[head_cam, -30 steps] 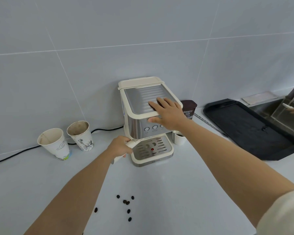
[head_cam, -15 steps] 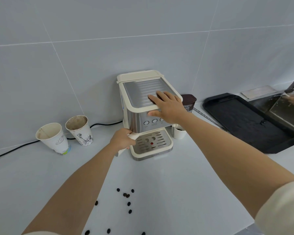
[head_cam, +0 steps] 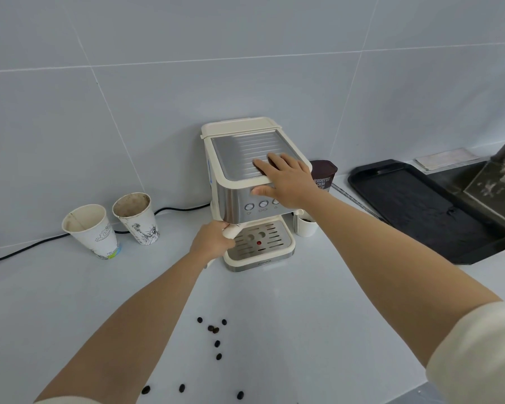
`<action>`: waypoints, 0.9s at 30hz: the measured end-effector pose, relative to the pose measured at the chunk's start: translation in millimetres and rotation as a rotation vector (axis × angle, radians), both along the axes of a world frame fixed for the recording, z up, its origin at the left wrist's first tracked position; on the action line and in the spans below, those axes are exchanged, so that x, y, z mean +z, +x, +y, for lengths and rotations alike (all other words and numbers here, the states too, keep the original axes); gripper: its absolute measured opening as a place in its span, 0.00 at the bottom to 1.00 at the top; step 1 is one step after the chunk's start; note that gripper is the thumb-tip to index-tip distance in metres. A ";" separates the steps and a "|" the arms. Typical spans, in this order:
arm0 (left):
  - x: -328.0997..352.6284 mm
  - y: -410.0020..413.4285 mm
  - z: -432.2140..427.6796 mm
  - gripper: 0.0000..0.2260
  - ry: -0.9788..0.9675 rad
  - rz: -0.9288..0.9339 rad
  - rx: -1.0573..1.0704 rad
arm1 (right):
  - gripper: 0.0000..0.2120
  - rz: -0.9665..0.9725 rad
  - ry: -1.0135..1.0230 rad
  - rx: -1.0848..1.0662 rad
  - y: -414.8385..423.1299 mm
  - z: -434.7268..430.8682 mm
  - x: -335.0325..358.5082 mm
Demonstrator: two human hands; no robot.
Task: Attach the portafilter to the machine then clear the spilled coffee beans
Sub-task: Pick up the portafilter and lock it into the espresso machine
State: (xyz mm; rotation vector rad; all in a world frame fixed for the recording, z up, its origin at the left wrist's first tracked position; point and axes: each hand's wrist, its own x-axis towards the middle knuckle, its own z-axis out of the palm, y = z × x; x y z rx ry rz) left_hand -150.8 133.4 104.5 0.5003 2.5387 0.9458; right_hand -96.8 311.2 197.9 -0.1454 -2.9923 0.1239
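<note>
A cream and steel espresso machine [head_cam: 233, 153] stands against the tiled wall. My left hand [head_cam: 212, 242] is closed around the cream handle of the portafilter [head_cam: 232, 230], which runs under the machine's front above the drip tray [head_cam: 260, 243]; the basket end is hidden. My right hand [head_cam: 286, 180] lies flat on the machine's top front edge, fingers spread, holding nothing. Several dark coffee beans [head_cam: 213, 329] lie scattered on the white counter in front, with a few more near the bottom edge of the view.
Two used paper cups [head_cam: 91, 231] stand left of the machine, a black power cord [head_cam: 24, 250] behind them. A brown cocoa tub [head_cam: 322, 174] and small white cup [head_cam: 306, 227] sit to its right. A black tray [head_cam: 420, 205] and sink lie far right, with another person's hand there.
The view has shifted slightly, showing more beans at the bottom. My left hand has turned the portafilter handle a little toward the machine's front. My right hand stays on top.
</note>
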 end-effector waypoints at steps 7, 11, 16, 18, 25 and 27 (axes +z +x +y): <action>1.2 7.6 2.6 0.20 -0.064 0.068 0.005 | 0.31 0.003 0.014 0.004 -1.8 1.3 -3.7; -5.0 23.3 11.7 0.19 -0.057 0.084 0.073 | 0.31 0.005 0.014 0.001 -1.5 2.1 -2.2; -8.1 35.0 19.4 0.16 -0.020 0.081 0.108 | 0.31 0.006 0.011 0.000 -1.3 -0.4 -1.8; -7.8 39.5 22.2 0.14 -0.003 0.075 0.110 | 0.31 0.008 0.009 -0.003 -0.8 -0.1 -1.8; -8.9 53.2 33.4 0.13 0.310 -0.266 0.220 | 0.31 -0.004 0.001 -0.008 -0.2 -0.5 -0.6; -10.2 56.2 38.1 0.13 0.428 -0.405 0.292 | 0.31 0.002 0.007 -0.005 0.4 -0.7 -0.4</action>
